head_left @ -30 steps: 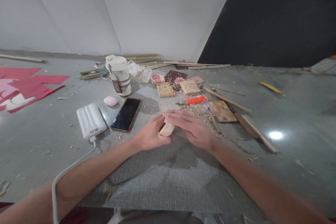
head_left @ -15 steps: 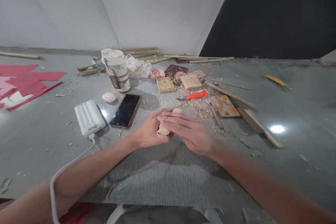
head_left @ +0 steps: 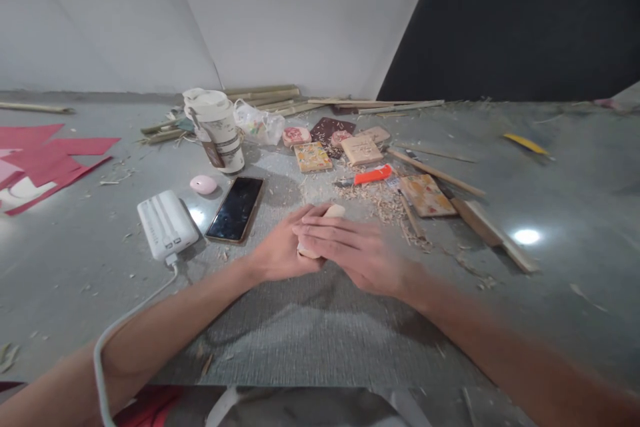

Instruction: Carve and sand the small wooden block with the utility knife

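Note:
A small pale wooden block [head_left: 335,211] is gripped in my left hand [head_left: 283,247], whose fingers wrap around it from the left. Over the block lies my right hand [head_left: 357,250], its fingers pressed together and curved across the top. Both ends of the block show past those fingers. Whether anything thin sits beneath my right palm is hidden. Just beyond my hands, an orange-handled utility knife [head_left: 373,174] lies among wood shavings [head_left: 385,203]. Near it are a carved wooden block [head_left: 363,149] and a patterned tile [head_left: 313,157].
Left of my hands lie a phone [head_left: 236,209], a white power bank [head_left: 167,225] with a cable across my left forearm, and a pink case [head_left: 203,184]. A lidded cup [head_left: 217,130] stands behind. A wooden-handled brush [head_left: 477,223] and bamboo strips [head_left: 270,95] lie around.
My right hand has slid slightly left and down over the block, covering more of its near end. My left hand keeps its grip. The whole view has shifted slightly.

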`<state>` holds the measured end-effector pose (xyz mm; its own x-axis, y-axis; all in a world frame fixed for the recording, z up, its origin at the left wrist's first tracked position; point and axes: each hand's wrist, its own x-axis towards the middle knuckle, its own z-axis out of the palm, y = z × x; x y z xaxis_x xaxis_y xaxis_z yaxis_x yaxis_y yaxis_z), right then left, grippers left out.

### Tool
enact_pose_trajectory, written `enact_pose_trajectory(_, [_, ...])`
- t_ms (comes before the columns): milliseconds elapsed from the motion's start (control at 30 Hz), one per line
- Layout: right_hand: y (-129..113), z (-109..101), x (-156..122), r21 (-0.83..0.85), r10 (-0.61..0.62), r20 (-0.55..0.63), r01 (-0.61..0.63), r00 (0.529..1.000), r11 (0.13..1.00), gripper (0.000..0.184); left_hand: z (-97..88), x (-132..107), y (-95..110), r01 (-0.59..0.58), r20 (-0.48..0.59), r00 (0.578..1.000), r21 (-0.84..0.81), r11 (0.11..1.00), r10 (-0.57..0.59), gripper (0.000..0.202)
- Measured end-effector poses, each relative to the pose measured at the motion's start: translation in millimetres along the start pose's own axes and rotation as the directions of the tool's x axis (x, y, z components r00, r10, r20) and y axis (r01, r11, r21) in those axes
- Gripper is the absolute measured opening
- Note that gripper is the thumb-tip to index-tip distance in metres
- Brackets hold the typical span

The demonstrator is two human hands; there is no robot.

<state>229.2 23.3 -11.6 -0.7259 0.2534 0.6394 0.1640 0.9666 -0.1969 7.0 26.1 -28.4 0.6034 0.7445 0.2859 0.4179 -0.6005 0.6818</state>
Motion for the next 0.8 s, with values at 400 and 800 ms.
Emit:
enact_pose_trajectory(400, [29, -10, -12, 0.015, 0.104, -0.020, -0.104, 0.994, 0.994, 0.068, -2.3, 0, 1, 0.025, -0.047, 0.998, -0.108, 0.994, -0.031, 0.041])
enact_pose_trajectory(800, [33, -9, -13, 0.098, 0.090, -0.006, -0.089, 0.996, 0.991, 0.069, 0.2, 2, -2, 0.046, -0.055, 0.997, -0.150, 0.988, -0.055, 0.040])
